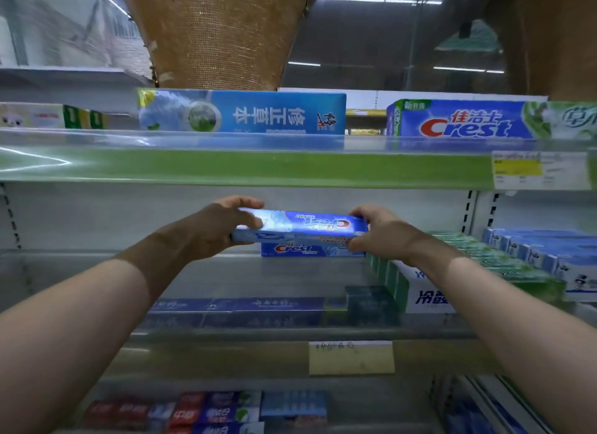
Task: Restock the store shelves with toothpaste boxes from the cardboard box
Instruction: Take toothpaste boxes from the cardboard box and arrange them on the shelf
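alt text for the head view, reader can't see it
The left hand and right hand hold a blue Crest toothpaste box by its ends over a matching box on a store shelf. Green and white boxes sit to the right.

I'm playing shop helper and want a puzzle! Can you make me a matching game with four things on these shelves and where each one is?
Things
1. upside-down Crest box
2. big Crest box
3. green boxes
4. yellow tag

Places
A. on the upper shelf, at the right
B. stuck on the front edge of the middle shelf
C. held between the left hand and right hand
D. lying on the middle shelf, right of the hands

Pairs: 1-C, 2-A, 3-D, 4-B
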A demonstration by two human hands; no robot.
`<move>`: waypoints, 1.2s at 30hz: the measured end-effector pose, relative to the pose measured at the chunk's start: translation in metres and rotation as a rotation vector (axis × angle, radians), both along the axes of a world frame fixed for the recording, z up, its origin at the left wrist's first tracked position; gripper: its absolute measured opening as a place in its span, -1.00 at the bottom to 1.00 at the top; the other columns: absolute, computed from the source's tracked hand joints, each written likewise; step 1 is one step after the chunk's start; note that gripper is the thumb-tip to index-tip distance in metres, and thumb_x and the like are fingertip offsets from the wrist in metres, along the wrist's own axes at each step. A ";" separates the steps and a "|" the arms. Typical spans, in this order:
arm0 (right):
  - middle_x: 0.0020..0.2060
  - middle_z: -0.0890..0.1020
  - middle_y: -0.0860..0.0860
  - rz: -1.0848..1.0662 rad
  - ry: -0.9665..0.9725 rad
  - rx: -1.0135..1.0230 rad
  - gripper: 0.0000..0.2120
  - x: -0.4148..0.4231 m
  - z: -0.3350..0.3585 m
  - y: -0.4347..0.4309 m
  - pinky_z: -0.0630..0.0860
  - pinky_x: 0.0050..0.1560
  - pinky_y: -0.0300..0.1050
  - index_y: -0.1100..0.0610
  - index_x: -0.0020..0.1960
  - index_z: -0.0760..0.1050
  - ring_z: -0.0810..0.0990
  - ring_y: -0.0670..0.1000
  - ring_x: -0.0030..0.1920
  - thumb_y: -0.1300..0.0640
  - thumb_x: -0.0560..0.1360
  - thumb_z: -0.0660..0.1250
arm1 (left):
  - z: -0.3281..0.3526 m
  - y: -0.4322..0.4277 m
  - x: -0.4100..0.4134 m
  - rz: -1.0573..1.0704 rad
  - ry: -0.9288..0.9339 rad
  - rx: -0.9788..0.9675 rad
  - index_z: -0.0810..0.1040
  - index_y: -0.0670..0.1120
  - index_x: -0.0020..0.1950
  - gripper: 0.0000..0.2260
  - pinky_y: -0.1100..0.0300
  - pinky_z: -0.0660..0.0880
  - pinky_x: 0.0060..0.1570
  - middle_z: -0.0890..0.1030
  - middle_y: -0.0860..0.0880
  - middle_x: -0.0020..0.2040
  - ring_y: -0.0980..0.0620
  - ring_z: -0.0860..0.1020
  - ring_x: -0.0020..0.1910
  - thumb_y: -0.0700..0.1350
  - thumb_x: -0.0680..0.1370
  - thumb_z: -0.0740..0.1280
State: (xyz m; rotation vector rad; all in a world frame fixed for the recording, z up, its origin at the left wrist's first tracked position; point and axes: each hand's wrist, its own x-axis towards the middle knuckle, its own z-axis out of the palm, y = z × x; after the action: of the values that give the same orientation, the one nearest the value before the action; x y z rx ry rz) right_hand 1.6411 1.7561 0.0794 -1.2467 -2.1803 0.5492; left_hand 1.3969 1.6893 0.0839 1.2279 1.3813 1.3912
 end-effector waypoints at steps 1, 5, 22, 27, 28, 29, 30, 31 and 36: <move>0.08 0.57 0.07 -0.006 -0.030 0.013 -0.60 -0.001 0.000 0.001 0.52 0.00 -0.11 0.09 0.20 0.44 0.57 0.04 -0.01 0.25 0.40 0.42 | 0.000 0.001 0.000 -0.002 0.060 -0.027 0.47 -0.11 0.14 -0.74 0.27 0.56 -0.37 0.53 -0.14 0.02 -0.02 0.54 -0.13 -0.37 0.52 0.29; -0.02 0.58 0.06 0.081 0.120 -0.168 -0.66 0.006 0.002 0.002 0.55 -0.21 -0.20 0.11 0.21 0.42 0.58 -0.03 -0.15 0.20 0.47 0.41 | -0.002 0.007 -0.003 0.030 -0.012 -0.083 0.38 -0.14 0.22 -0.71 0.21 0.59 -0.36 0.52 -0.14 -0.02 -0.01 0.55 -0.14 -0.31 0.53 0.31; 0.01 0.57 -0.02 0.047 -0.144 0.212 -0.63 -0.004 0.034 -0.015 0.42 -0.19 -0.33 -0.14 0.37 0.38 0.55 -0.17 -0.17 0.02 0.57 0.22 | 0.031 0.017 0.053 -0.204 0.766 -0.310 0.50 0.03 0.17 -0.71 0.05 0.57 -0.12 0.64 -0.14 0.00 -0.07 0.59 -0.22 -0.20 0.50 0.40; 0.08 0.62 -0.03 0.229 -0.414 0.214 -0.68 -0.017 0.033 -0.011 0.48 0.04 -0.14 -0.03 0.27 0.53 0.58 -0.01 0.05 0.14 0.53 0.30 | 0.032 0.020 0.061 -0.210 0.994 -0.271 0.53 0.03 0.18 -0.67 0.12 0.58 -0.19 0.64 -0.07 0.02 -0.05 0.62 -0.16 -0.09 0.44 0.47; 0.06 0.64 -0.02 0.224 -0.435 0.221 -0.70 -0.017 0.031 -0.008 0.49 0.03 -0.12 0.00 0.25 0.55 0.59 0.01 0.03 0.14 0.52 0.31 | 0.030 0.020 0.059 -0.200 1.051 -0.266 0.52 0.05 0.19 -0.66 0.11 0.58 -0.13 0.64 -0.06 0.03 -0.06 0.62 -0.13 -0.07 0.44 0.47; 0.05 0.64 -0.02 0.204 -0.435 0.227 -0.71 -0.015 0.030 -0.003 0.49 0.01 -0.13 0.02 0.23 0.56 0.58 0.01 0.02 0.13 0.52 0.32 | 0.029 0.021 0.055 -0.184 1.111 -0.254 0.51 0.05 0.19 -0.66 0.12 0.57 -0.09 0.63 -0.03 0.02 -0.04 0.62 -0.12 -0.06 0.44 0.46; 0.05 0.64 -0.02 0.173 -0.428 0.236 -0.72 -0.012 0.029 0.001 0.47 -0.01 -0.15 0.04 0.22 0.56 0.58 0.01 0.01 0.13 0.52 0.32 | 0.027 0.021 0.049 -0.159 1.160 -0.237 0.51 0.02 0.20 -0.66 0.15 0.55 -0.10 0.62 -0.01 -0.03 -0.01 0.61 -0.14 -0.07 0.44 0.46; 0.06 0.65 -0.01 0.139 -0.417 0.236 -0.74 -0.007 0.028 0.005 0.48 -0.01 -0.14 0.06 0.21 0.57 0.58 0.02 0.00 0.13 0.52 0.33 | 0.026 0.021 0.043 -0.126 1.178 -0.216 0.50 -0.03 0.18 -0.67 0.18 0.52 -0.15 0.59 0.00 -0.08 0.02 0.58 -0.19 -0.10 0.45 0.45; 0.11 0.63 0.01 0.081 -0.444 0.147 -0.72 -0.004 0.015 0.019 0.52 0.17 -0.02 0.10 0.22 0.56 0.59 0.05 0.08 0.10 0.52 0.35 | 0.015 0.022 0.025 -0.023 1.126 -0.195 0.53 -0.10 0.17 -0.70 0.17 0.46 -0.14 0.56 -0.03 -0.01 -0.01 0.53 -0.10 -0.12 0.46 0.45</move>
State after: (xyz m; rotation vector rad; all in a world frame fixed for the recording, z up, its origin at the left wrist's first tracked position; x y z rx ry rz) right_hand 1.6373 1.7751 0.0942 -1.2983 -2.5898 0.1426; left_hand 1.4219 1.7111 0.0991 1.9851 2.1304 0.4423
